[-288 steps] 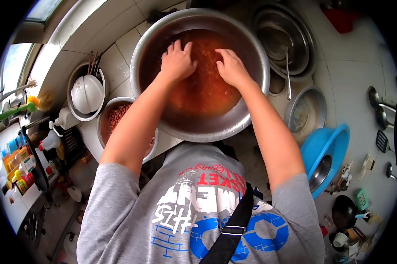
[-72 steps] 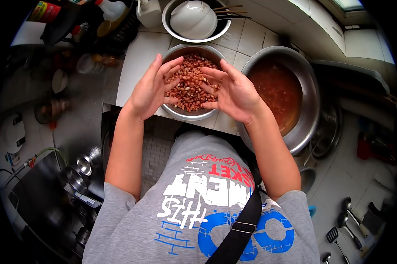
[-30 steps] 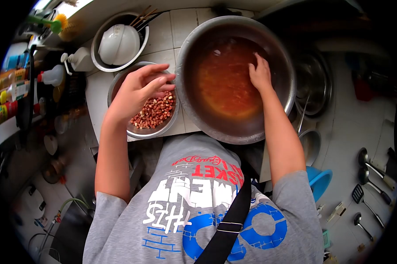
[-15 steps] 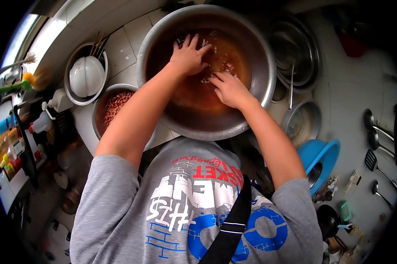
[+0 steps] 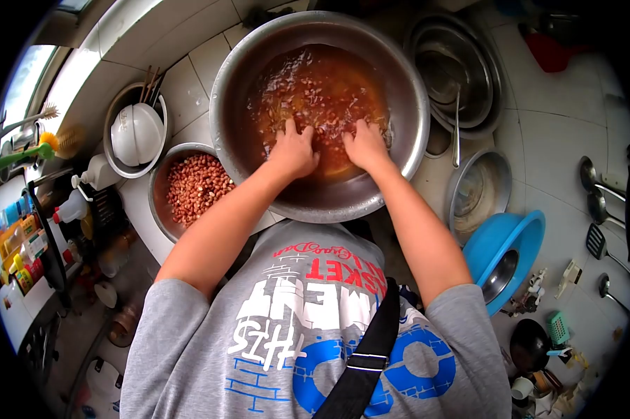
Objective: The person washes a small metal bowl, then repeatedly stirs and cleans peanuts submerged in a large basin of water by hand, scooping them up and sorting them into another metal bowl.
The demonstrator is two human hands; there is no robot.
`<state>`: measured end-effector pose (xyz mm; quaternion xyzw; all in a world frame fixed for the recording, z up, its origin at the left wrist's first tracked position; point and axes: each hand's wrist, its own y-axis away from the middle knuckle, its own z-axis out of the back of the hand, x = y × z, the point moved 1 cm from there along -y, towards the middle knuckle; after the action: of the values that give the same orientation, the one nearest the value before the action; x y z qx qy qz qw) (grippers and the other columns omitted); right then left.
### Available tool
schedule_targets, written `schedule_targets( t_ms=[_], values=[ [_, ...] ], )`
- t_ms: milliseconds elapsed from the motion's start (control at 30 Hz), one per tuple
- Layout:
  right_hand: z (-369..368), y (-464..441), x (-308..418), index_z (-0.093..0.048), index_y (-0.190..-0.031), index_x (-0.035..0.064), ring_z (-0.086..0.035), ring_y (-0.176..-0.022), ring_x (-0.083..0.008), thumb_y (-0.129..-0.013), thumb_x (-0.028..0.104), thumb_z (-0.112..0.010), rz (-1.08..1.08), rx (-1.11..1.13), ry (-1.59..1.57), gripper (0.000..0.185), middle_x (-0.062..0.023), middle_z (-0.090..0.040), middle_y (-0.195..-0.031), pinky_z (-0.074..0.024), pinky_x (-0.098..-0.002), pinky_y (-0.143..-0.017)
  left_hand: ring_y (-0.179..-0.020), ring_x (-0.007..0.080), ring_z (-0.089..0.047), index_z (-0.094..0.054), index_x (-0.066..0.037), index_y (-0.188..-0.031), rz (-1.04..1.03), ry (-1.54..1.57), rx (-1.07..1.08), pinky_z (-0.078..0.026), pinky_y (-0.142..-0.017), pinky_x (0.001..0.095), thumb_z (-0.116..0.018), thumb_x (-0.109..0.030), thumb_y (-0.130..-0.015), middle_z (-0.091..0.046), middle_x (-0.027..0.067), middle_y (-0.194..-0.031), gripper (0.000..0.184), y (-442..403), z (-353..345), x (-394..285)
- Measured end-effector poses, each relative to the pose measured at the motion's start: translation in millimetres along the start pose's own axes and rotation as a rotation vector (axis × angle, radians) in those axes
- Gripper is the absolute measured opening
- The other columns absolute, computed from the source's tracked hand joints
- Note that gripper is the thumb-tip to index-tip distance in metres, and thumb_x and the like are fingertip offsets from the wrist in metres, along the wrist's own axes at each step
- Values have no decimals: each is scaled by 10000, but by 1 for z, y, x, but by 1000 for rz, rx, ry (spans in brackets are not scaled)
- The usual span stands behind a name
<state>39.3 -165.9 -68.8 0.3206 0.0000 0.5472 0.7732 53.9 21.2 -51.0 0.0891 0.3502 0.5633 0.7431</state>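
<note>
At the near edge is the wearer's grey shirt (image 5: 280, 342), a black strap (image 5: 360, 380) slanting across it. Two bare arms reach up toward twelve o'clock into a big metal basin (image 5: 407, 133). Inside it, the left hand (image 5: 296, 151) is near seven o'clock of the reddish water (image 5: 357, 77) and the right hand (image 5: 365, 145) near five. They are apart from each other, palms down, each with its fingers bent into the water. The fingertips are sunk, so I cannot tell whether either hand is closed on anything. Loose peanuts (image 5: 311, 89) lie in the water, scattered ahead of the hands and between them, and the surface is rippled.

Taking the basin's middle as the dial, a smaller bowl (image 5: 160, 185) sits just beside it at eight o'clock, holding more peanuts. At nine o'clock, beyond the bowl, a pan (image 5: 134, 172) holds white dishes (image 5: 136, 134) and chopsticks (image 5: 147, 87).

Between two and three o'clock, stacked pans (image 5: 494, 91) stand near the basin with a long handle (image 5: 457, 133) leaning over them. At four o'clock is a shallow tin (image 5: 479, 192), then a tilted blue tub (image 5: 493, 241). Farthest out, bottles (image 5: 25, 269) crowd eight o'clock, and dark-headed utensils (image 5: 596, 241) lie between three and four.
</note>
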Motion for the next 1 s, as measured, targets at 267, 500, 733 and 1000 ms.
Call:
schedule_targets(
  t_ms=[267,500,733,1000],
  values=[
    [6,30,16,-598,-1177,43,-643,-978,-208,-1051,256,-466,-297,541,-1444,281,-114,-649,-1136,-546,-368,-811,-873,196,-627,-606,-65,-1092,385,1650,182,-537,-809,366,-527,-259,-988,-660,98,-989,234,2,-16,-11],
    [76,71,24,-563,-1251,-29,-642,-1109,-314,-1072,318,-394,-130,675,-1712,426,-202,-616,-1230,-536,-429,-942,-1068,284,-651,-618,-37,-1155,140,2017,384,-531,-932,410,-417,-397,-1046,-650,159,-1141,426,50,50,-3],
    [98,88,39,-532,-1299,-40,-632,-1154,-333,-1081,380,-334,-41,692,-1709,513,-244,-598,-1267,-530,-422,-972,-1064,303,-658,-608,5,-1167,26,2108,404,-535,-942,432,-374,-402,-1057,-657,189,-1129,482,75,73,-6],
    [99,94,45,-533,-1298,-49,-629,-1142,-320,-1080,381,-341,-12,710,-1699,519,-242,-590,-1278,-526,-417,-971,-1181,328,-611,-576,29,-1237,-19,2183,431,-491,-1037,440,-391,-440,-1047,-610,241,-1251,538,92,79,0]
  ],
)
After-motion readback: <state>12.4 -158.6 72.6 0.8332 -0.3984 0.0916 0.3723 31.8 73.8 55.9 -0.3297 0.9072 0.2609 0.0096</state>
